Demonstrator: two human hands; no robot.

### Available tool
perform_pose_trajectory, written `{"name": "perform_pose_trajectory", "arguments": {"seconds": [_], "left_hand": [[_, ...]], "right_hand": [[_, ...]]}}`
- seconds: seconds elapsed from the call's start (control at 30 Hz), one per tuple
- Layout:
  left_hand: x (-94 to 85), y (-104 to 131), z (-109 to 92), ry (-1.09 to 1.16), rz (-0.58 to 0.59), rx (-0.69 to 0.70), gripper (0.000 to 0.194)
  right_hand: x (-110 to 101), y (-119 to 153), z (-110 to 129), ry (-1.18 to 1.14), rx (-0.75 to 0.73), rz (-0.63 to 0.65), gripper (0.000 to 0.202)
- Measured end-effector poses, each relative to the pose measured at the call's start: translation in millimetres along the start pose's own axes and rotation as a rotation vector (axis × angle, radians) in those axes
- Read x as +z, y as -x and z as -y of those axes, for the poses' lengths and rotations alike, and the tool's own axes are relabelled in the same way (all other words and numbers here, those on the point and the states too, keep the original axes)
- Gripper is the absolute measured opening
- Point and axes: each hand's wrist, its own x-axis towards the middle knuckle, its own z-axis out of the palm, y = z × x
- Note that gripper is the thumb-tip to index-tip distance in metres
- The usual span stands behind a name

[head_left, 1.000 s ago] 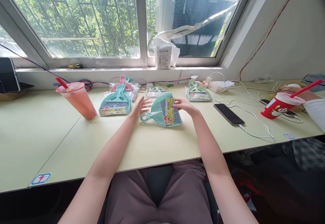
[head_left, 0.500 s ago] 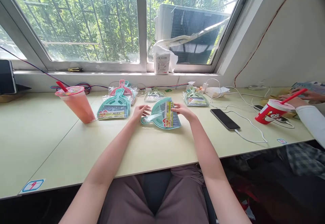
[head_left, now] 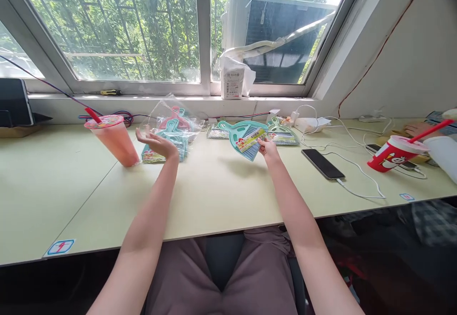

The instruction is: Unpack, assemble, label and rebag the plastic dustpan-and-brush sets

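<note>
1 teal dustpan (head_left: 235,133), aloft and tilted, holds 1 labelled brush (head_left: 252,151); leftward, 1 clear bag (head_left: 192,114).

Left grip (head_left: 157,145) partly obscures the rear turquoise dustpan set (head_left: 173,128) near the counter's (head_left: 214,200) far edge. Raised dustpan (head_left: 235,135): label fine print illegible. Counter's left end: tablet (head_left: 14,103) truncated by picture edge.

Loose, plain trousers (head_left: 185,277) in a dull mauve-brown are softly creased, with bunched folds on the right side; the forearms (head_left: 152,219) and both hands (head_left: 161,146) are bare.
</note>
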Motion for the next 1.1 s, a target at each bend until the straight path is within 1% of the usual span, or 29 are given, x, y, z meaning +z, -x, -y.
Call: {"name": "perform_pose_trajectory", "arguments": {"seconds": [0.07,0.13,0.17,0.2,0.23,0.27,0.3,0.33,0.4,0.43,0.47,0.5,0.53,0.6,0.63,0.67,0.7,0.73,0.83,0.87,0.9,0.97,1.0,1.07,1.1], "left_hand": [[-2.4,-11.4,-7.0,-0.12,-0.078,0.031,0.063],[-1.5,-9.5,-17.6,-0.17,-0.101,0.134,0.068],[0.2,-1.5,-23.3,-0.155,-0.083,0.222,0.065],[2.5,11.1,-28.2,-0.117,-0.01,0.289,0.06],[5.3,27.8,-31.7,-0.064,0.121,0.315,0.053],[8.3,47.2,-33.0,-0.011,0.31,0.29,0.046],[11.4,68.0,-32.1,0.032,0.525,0.224,0.044],[14.2,88.3,-28.9,0.055,0.754,0.118,0.046],[18.1,122.5,-17.8,0.051,1.174,-0.169,0.061],[18.9,134.3,-11.3,0.049,1.318,-0.281,0.066],[19.1,142.3,-5.2,0.048,1.377,-0.359,0.069],[18.7,146.6,0.1,0.054,1.391,-0.413,0.071],[18.1,147.8,4.4,0.068,1.365,-0.447,0.07],[17.4,144.6,9.7,0.111,1.261,-0.491,0.064],[17.6,142.0,11.2,0.134,1.21,-0.506,0.059],[18.2,139.5,12.3,0.153,1.16,-0.516,0.055],[19.1,137.6,13.3,0.165,1.11,-0.513,0.051],[20.0,136.3,14.4,0.168,1.053,-0.493,0.047],[20.7,134.2,17.4,0.142,0.868,-0.355,0.038],[19.9,133.4,18.1,0.125,0.816,-0.308,0.038],[18.7,132.4,18.3,0.106,0.777,-0.271,0.038],[15.5,130.4,17.2,0.072,0.743,-0.236,0.041],[13.8,129.7,15.7,0.059,0.745,-0.227,0.043],[10.5,130.1,10.8,0.051,0.768,-0.197,0.045],[8.8,131.3,7.5,0.054,0.783,-0.175,0.045]], "right_hand": [[2.8,1.7,-5.3,-0.037,0.022,-0.044,0.016],[6.3,2.9,-9.1,-0.075,0.07,-0.087,0.014],[7.9,3.2,-10.5,-0.087,0.091,-0.101,0.015],[9.4,3.4,-11.7,-0.09,0.102,-0.106,0.015],[10.7,3.5,-12.8,-0.083,0.1,-0.102,0.015],[11.6,3.7,-13.7,-0.067,0.081,-0.084,0.015],[12.2,4.3,-14.4,-0.046,0.049,-0.057,0.014],[12.7,5.1,-14.8,-0.025,0.015,-0.024,0.015],[13.7,7.8,-14.4,-0.002,-0.036,0.039,0.017],[14.5,9.7,-13.5,0.002,-0.04,0.073,0.018],[15.7,11.6,-12.3,0.008,-0.027,0.114,0.019],[17.2,13.6,-10.8,0.019,-0.003,0.162,0.02],[19.1,15.4,-9.4,0.033,0.026,0.217,0.02],[23.4,17.5,-7.4,0.06,0.086,0.32,0.021],[25.2,17.3,-7.2,0.068,0.111,0.349,0.021],[26.3,16.2,-7.4,0.075,0.125,0.352,0.021],[26.1,14.0,-8.0,0.089,0.127,0.322,0.02],[24.3,11.1,-8.7,0.118,0.112,0.256,0.021],[7.5,1.2,-8.8,0.315,-0.029,-0.086,0.031],[-1.0,-0.9,-7.7,0.42,-0.083,-0.182,0.035],[-9.7,-1.9,-6.0,0.542,-0.128,-0.247,0.039],[-23.4,0.6,-1.0,0.787,-0.203,-0.313,0.047],[-26.2,4.1,1.9,0.879,-0.256,-0.34,0.051],[-20.4,15.3,7.4,0.962,-0.41,-0.358,0.052],[-11.5,22.7,9.3,0.955,-0.501,-0.323,0.048]]}}
